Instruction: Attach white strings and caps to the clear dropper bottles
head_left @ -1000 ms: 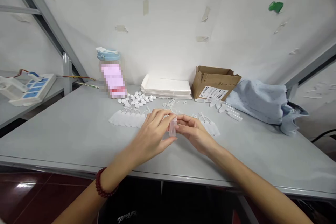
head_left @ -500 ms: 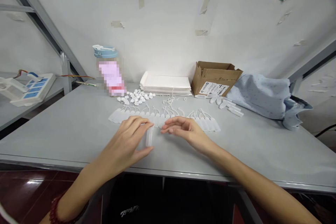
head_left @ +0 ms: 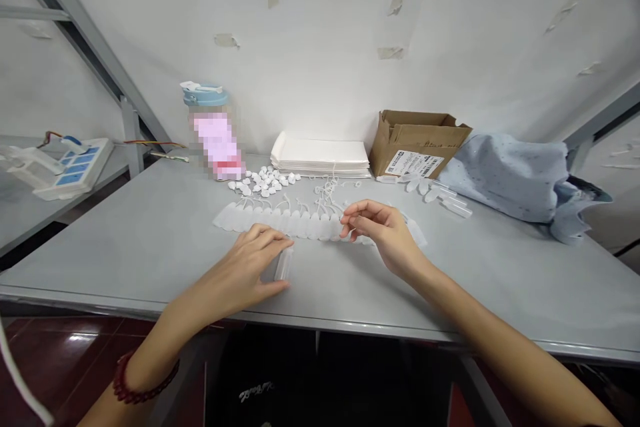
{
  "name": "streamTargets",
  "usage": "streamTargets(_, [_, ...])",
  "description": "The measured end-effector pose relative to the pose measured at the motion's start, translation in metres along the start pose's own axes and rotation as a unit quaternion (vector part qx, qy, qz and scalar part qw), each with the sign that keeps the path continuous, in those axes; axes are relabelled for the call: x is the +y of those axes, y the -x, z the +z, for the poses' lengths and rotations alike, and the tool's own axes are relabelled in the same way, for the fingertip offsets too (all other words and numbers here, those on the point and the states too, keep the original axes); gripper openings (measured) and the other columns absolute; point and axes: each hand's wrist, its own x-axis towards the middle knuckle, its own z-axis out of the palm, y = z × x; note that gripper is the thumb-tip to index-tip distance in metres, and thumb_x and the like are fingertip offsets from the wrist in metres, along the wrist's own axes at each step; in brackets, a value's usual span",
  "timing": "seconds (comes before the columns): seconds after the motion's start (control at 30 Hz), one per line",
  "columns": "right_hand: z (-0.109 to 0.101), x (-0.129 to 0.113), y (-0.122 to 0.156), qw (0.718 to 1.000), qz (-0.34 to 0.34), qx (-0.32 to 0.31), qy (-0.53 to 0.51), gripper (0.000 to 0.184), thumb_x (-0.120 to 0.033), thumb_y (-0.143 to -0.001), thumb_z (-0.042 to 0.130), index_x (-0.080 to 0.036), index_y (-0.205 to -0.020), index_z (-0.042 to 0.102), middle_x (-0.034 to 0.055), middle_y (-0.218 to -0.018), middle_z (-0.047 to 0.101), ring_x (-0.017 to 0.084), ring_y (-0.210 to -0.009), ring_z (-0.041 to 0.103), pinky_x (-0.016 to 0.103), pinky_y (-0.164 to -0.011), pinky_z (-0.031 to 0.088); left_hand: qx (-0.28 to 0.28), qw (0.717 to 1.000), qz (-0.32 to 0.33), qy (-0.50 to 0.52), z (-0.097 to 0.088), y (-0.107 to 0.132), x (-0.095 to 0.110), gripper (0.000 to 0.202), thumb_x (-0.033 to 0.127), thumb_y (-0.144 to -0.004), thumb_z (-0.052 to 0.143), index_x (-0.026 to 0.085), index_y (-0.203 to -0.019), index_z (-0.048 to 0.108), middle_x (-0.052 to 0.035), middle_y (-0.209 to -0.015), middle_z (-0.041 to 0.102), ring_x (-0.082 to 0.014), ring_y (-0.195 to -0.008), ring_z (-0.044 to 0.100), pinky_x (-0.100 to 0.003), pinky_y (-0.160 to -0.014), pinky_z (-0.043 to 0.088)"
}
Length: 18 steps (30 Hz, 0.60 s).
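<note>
My left hand [head_left: 253, 260] grips a clear plastic tube [head_left: 283, 264] between its thumb and fingertips, low over the grey table near its front edge. Past my hands runs a row of whitish translucent tag-like pieces [head_left: 300, 225], laid side by side with thin white strings at their far ends. At the right part of this row is my right hand [head_left: 373, 223], loosely curled with thumb and fingers a little apart. Nothing shows in it, and it covers some of the pieces. A tangle of white strings [head_left: 327, 192] lies behind the row.
Small white caps [head_left: 265, 180] are heaped at the back left beside a blue-lidded bottle [head_left: 205, 97]. White envelopes [head_left: 320, 159] are stacked by the wall. Right of them are a cardboard box [head_left: 417, 147], clear tubes [head_left: 455, 205] and a light blue cloth [head_left: 505, 180].
My right hand has moved right and away from me, off the tube and over the row of pieces. My left hand keeps the tube, which now leans more. The view has shifted slightly.
</note>
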Motion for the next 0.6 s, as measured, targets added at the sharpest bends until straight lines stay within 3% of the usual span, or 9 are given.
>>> streamTargets(0.6, [-0.02,-0.01,-0.007,0.997,-0.034,0.075,-0.003,0.005,-0.019,-0.07,0.063,-0.018,-0.074,0.065,0.0014,-0.074,0.066,0.012,-0.059,0.061,0.027,-0.056,0.044,0.011,1.0,0.009,-0.008,0.006,-0.001,-0.008,0.045,0.043,-0.081,0.064,0.024,-0.121,0.055,-0.0055,-0.121,0.058,-0.0255,-0.116,0.043,-0.039,-0.096,0.04])
